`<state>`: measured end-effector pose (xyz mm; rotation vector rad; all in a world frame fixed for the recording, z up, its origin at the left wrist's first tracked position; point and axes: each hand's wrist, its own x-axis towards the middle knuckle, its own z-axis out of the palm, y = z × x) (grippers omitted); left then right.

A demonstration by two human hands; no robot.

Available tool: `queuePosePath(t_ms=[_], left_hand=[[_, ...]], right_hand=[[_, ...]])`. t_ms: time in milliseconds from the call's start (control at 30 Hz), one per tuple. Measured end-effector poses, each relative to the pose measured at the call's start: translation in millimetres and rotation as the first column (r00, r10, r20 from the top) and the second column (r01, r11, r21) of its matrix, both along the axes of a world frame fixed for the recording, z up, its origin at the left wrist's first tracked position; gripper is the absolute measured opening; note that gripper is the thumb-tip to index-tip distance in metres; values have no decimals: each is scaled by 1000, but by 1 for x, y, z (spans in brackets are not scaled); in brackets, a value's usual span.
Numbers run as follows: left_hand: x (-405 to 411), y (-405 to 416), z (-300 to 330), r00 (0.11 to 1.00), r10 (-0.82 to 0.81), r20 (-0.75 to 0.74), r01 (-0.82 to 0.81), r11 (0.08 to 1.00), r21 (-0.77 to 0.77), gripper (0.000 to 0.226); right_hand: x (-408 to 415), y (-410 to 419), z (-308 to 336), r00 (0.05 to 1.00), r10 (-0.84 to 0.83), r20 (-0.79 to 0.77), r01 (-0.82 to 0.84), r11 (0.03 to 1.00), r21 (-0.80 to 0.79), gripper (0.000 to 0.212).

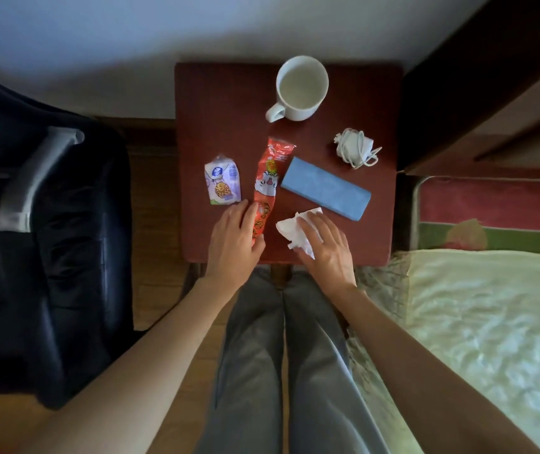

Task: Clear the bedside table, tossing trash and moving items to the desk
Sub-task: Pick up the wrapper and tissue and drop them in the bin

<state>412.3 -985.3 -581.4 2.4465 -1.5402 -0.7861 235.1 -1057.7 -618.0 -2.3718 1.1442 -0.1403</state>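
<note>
On the table, near edge: the left hand [234,237] lay palm down over the lower end of the red wrapper [266,181], fingers loosely spread and flat, thumb against the wrapper's near tip, not visibly closed round it.
Right hand [326,245]: rested flat on the crumpled white tissue [289,229], fingers stretched forward and slightly apart, pressing rather than pinching; whether it had any grip could not be told.
Bedside table [196,93]: dark red top, standing between a dark office chair [49,224] on the left and the bed [491,322] on the right, its far edge against the pale wall [131,44].
Red wrapper: long, lying lengthwise down the middle, far end twisted.
Small white packet [222,184]: just left of the red wrapper, beyond the left hand's fingertips, apart from both.
Blue case [326,188]: lay slantwise just beyond the tissue, right of the wrapper.
White mug [299,90]: upright at the back, handle pointing near-left.
Charger with coiled cable [355,148]: back right, well apart from the hands.
In the way: the blue case lay between the right hand and the charger; the wrapper between the two hands.
Below: the person's grey trouser legs [281,355] stood close to the table's near edge.
</note>
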Motion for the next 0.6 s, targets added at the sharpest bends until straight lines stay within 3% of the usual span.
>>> queuePosePath(t_ms=[200, 333, 600], left_hand=[[-4, -6, -19, 1000, 29, -9, -29, 999, -21, 75], [-6, -6, -26, 996, 80, -34, -81, 996, -23, 79], [-9, -24, -18, 969, 212, -124, -223, 971, -89, 69]], right_hand=[[2, 0, -14, 995, -90, 53, 98, 979, -177, 33], [3, 0, -10, 983, -170, 73, 181, 969, -168, 20], [-9, 5, 22, 929, -344, 138, 361, 925, -117, 16]])
